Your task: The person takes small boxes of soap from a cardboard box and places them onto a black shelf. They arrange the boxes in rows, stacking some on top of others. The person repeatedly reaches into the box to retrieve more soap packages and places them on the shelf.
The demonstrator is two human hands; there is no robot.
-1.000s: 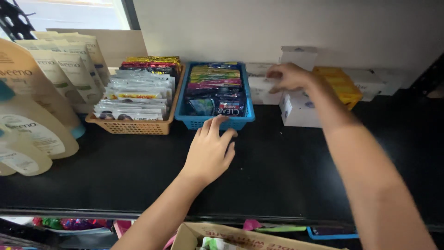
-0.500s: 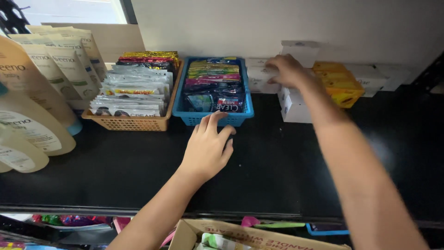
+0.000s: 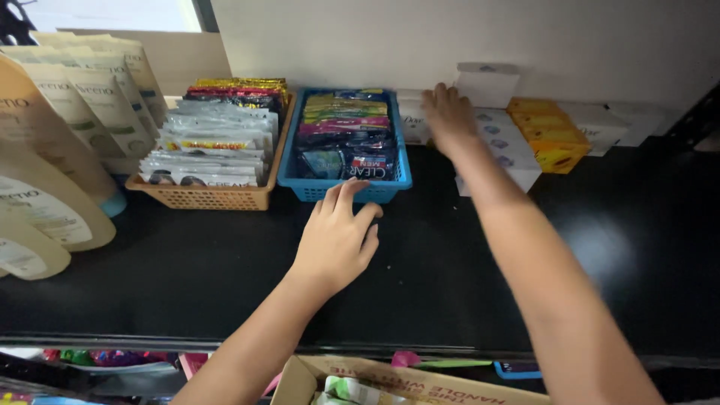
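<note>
The left hand [image 3: 335, 241] lies open, fingertips touching the front wall of a blue basket [image 3: 293, 174] packed with upright sachets [image 3: 346, 131], near the shelf's [image 3: 187, 277] back edge. Beside it, a tan basket [image 3: 206, 198] holds silver sachets [image 3: 214, 146]. The right hand [image 3: 448, 116], fingers spread open, rests on white boxes [image 3: 510, 146] beside yellow boxes [image 3: 551, 139].

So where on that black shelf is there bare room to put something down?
The front strip of the black shelf below the orange basket is bare, and so is the wide patch at right, in front of the yellow boxes. The back row is crowded: bottles, both baskets, white boxes, with the left hand at the blue basket.
</note>
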